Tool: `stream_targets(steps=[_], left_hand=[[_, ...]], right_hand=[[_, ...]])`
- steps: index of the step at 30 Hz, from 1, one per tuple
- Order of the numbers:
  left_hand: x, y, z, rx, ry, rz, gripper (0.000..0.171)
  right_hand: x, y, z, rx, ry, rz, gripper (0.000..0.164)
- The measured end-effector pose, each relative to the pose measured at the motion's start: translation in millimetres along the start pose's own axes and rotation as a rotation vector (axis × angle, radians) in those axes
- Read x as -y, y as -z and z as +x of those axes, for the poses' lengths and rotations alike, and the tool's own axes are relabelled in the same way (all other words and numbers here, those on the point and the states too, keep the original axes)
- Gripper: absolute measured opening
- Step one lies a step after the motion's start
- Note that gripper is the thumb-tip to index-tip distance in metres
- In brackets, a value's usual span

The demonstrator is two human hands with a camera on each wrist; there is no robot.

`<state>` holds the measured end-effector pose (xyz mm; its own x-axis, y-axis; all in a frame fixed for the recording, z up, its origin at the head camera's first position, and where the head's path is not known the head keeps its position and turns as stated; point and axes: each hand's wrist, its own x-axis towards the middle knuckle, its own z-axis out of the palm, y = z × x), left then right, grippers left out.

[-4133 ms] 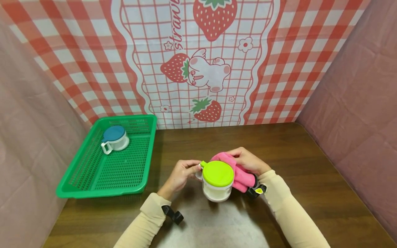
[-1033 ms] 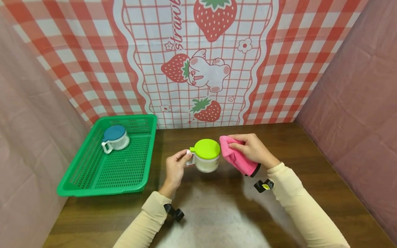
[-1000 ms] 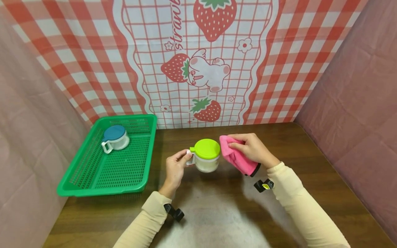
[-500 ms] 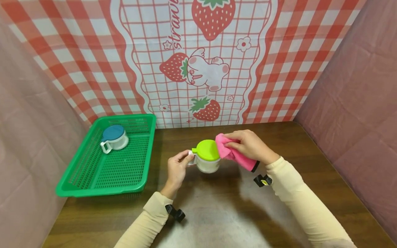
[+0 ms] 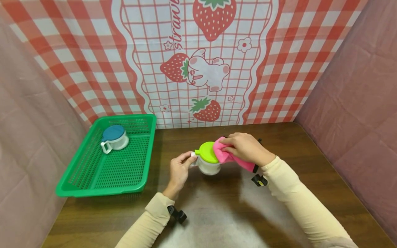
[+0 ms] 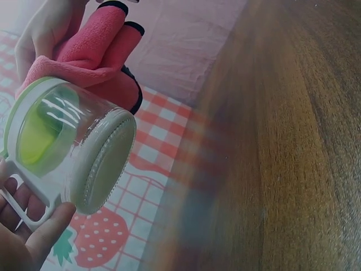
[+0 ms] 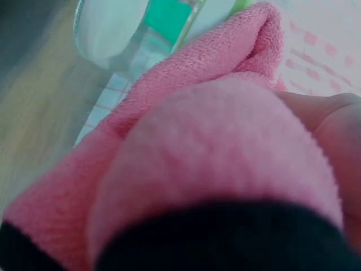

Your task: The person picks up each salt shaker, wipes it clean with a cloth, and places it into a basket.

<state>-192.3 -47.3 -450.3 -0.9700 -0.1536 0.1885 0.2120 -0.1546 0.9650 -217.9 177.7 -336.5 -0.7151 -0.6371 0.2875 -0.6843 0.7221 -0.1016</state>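
Note:
A clear jar with a white handle and a lime-green lid (image 5: 207, 152) is held up over the table. My left hand (image 5: 180, 171) pinches its handle; in the left wrist view the thumb lies along the handle near the white base of the jar (image 6: 104, 161). A folded pink cloth with black edging (image 5: 223, 153) is gripped in my right hand (image 5: 246, 148). The cloth touches the right side of the lid and hides that part of it. Up close, the cloth (image 7: 214, 141) fills most of the right wrist view, and only a few fingers show.
On the left stands a green perforated basket (image 5: 143, 172). Inside it, toward the back, sits a similar jar with a blue lid (image 5: 114, 133). A checked strawberry-print cloth (image 5: 198, 103) hangs behind the brown wooden table (image 5: 297, 151), with pink fabric at both sides.
Since the first frame the jar has moved away toward the back. Over the last second my right hand has brought the cloth leftward onto the lid, while the jar shifted slightly right.

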Motion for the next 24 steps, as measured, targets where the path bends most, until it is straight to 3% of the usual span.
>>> stream_targets(steps=[8, 24], left_hand=[[-0.3, -2.9, -1.8, 0.007, -0.004, 0.018, 0.023], [-1.3, -4.0, -3.6, 0.008, -0.029, 0.098, 0.023]], right_hand=[[10.2, 5.1, 5.1, 0.086, 0.005, -0.081, 0.007], [18.5, 5.2, 6.6, 0.112, 0.044, -0.103, 0.01]])
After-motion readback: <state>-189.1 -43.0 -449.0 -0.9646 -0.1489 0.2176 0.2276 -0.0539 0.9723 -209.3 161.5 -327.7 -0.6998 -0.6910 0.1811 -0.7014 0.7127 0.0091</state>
